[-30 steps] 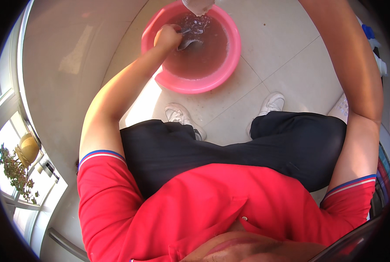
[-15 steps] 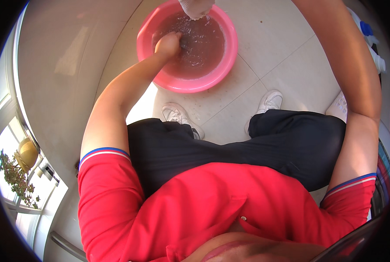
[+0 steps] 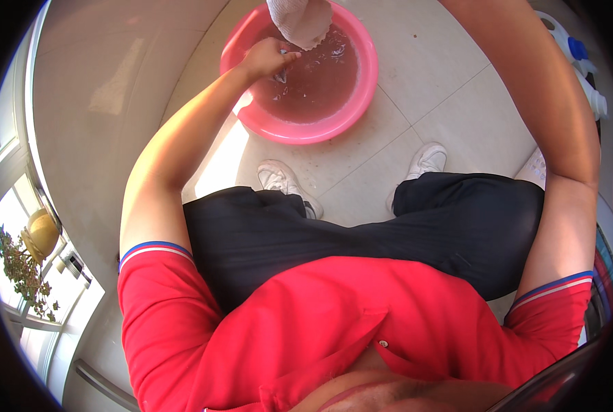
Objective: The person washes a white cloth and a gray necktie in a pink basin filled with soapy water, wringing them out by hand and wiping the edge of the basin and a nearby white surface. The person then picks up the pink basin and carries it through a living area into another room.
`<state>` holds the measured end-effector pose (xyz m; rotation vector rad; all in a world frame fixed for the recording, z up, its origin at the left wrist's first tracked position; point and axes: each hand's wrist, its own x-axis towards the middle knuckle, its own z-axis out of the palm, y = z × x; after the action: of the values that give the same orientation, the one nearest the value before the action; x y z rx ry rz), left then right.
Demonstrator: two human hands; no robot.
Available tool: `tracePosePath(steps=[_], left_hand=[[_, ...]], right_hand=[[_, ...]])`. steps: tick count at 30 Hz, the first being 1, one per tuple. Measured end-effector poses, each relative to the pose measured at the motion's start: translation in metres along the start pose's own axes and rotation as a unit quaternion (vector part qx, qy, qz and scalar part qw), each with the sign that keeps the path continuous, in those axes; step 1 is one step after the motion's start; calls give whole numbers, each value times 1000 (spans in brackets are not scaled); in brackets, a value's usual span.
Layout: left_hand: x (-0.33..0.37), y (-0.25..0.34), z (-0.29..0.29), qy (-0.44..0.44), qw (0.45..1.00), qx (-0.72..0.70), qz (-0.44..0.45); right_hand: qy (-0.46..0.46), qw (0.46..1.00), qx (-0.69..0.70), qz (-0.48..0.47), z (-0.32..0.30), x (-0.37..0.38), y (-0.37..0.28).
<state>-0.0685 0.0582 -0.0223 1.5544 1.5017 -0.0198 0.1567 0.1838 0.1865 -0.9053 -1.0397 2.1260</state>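
Note:
A pink plastic basin (image 3: 318,130) on the floor holds cloudy brownish water (image 3: 327,89). My left hand (image 3: 267,58) is above the left part of the water, its fingers curled and its thumb pointing toward the hanging cloth. A small greyish wet bit shows under those fingers; what it is I cannot make out. A whitish ribbed cloth (image 3: 301,23) with a scalloped lower edge hangs over the far side of the basin, its top cut off by the picture's edge. My right forearm (image 3: 519,48) reaches up past the upper edge, so the right hand is hidden.
My white shoes (image 3: 279,177) stand on the tiled floor (image 3: 361,182) just this side of the basin. White bottles, one with a blue cap (image 3: 577,48), are at the far right. A potted plant (image 3: 25,271) sits by the window at left.
My left hand has risen out of the water toward the cloth. The whitish cloth has come lower into view and slightly left.

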Motion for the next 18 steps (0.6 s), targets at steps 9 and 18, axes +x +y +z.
tracePosePath(steps=[9,18], left_hand=[[-13,5,-30,-37,923,-381,31],[-39,32,-31,-67,772,-628,-68]], right_hand=[[47,996,-77,27,18,-12,49],[73,831,-551,-39,-21,18,90]])
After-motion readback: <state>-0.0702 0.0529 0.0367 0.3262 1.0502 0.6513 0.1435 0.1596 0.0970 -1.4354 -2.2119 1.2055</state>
